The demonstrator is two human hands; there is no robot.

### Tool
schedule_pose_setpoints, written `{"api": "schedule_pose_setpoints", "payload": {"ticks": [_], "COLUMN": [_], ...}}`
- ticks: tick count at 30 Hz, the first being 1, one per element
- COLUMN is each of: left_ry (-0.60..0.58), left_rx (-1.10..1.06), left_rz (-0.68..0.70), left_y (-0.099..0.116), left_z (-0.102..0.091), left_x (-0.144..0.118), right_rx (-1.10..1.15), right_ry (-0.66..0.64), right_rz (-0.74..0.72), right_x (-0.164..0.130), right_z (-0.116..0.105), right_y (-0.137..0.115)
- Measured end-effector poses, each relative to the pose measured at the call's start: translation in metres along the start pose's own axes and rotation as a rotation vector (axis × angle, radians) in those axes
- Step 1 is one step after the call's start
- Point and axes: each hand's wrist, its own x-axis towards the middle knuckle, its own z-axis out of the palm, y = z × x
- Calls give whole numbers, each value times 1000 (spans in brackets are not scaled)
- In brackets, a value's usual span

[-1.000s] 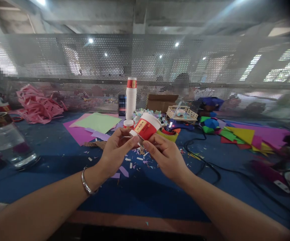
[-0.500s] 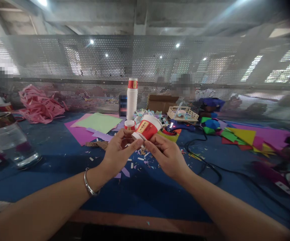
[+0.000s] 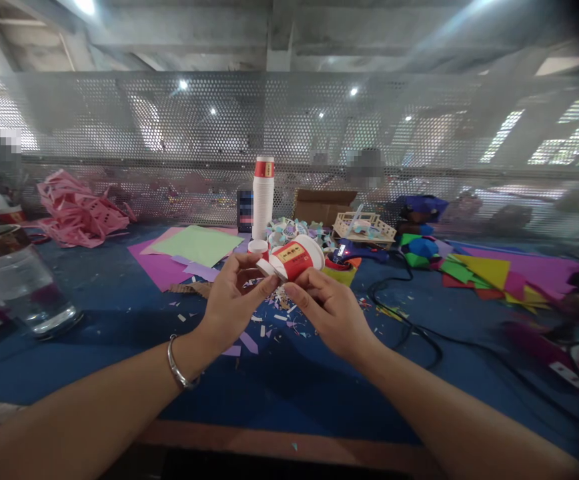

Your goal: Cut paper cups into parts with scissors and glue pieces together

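A red and white paper cup [image 3: 297, 259] is tilted on its side between my hands, its rim to the right and its base to the left. My right hand [image 3: 327, 307] is closed on the cup from below, thumb towards the base. My left hand [image 3: 237, 293] pinches a small white paper piece [image 3: 265, 267] against the cup's base; whether it is joined to the cup I cannot tell. Just behind my left fingers stands another paper cup [image 3: 258, 247]. A tall stack of paper cups [image 3: 263, 200] rises beyond it.
Paper scraps [image 3: 282, 317] litter the blue tabletop [image 3: 269, 393]. Coloured sheets [image 3: 194, 245] lie left, a glass jar [image 3: 29, 287] nearer. On the right are a blue tool [image 3: 364, 252], a black cable [image 3: 419, 327], a small wooden model [image 3: 364, 228] and folded coloured paper [image 3: 484, 270].
The cup has tipped further onto its side, its rim turning down to the right. Both hands stay in nearly the same place and keep their hold.
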Motion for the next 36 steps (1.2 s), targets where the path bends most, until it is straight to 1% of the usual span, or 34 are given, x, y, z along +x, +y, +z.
{"api": "schedule_pose_setpoints", "payload": {"ticks": [5, 9, 13, 21, 28, 34, 36], "left_ry": [13, -34, -69, -53, -44, -16, -28], "left_rx": [10, 40, 74, 89, 29, -52, -120], "left_rz": [-2, 8, 47, 74, 29, -14, -21], "left_y": [5, 8, 5, 6, 5, 5, 7], "left_z": [1, 2, 3, 5, 7, 2, 0], "left_x": [-1, -2, -4, -6, -7, -3, -1], "right_rx": [-18, -39, -43, -48, -41, 7, 13], "right_ry": [12, 18, 15, 14, 21, 52, 75], "right_rz": [7, -8, -5, -21, -13, 7, 21], "right_x": [-1, -2, -2, -2, -3, -2, 0], "right_z": [-1, -1, -1, -1, 0, -1, -3], "right_y": [-1, 0, 1, -1, -1, 0, 0]}}
